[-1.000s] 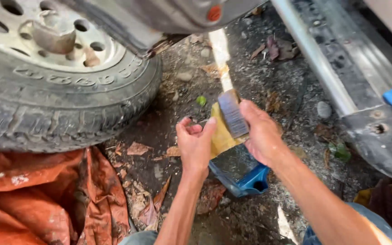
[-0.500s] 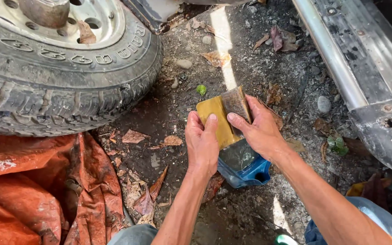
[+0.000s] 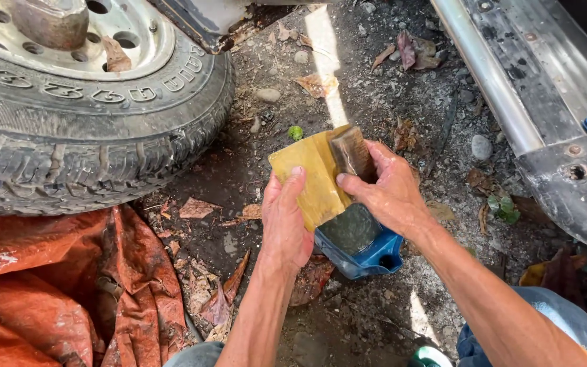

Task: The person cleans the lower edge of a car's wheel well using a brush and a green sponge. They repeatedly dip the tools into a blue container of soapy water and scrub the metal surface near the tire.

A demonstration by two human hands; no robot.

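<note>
Two hands, one yellow sheet [image 3: 310, 178], one brush [image 3: 352, 153], one blue tub [image 3: 361, 246], one tire [image 3: 90, 115]. Left hand [image 3: 285, 221] pinches yellow sheet at its lower edge, thumb on top. Right hand [image 3: 387, 191] grips brush, bristles pressed on sheet's top right corner. Sheet sits between both hands, at 12 o'clock from left hand. Blue tub on ground [image 3: 253, 136] right under hands, dark liquid inside. Tire at 10 o'clock. Orange tarp [image 3: 56, 285] at 8 o'clock.

Tyre [image 3: 69, 136] cut off at top and left edge; blue container [image 3: 365, 248] partly hidden behind yellow sheet [image 3: 310, 180].
</note>
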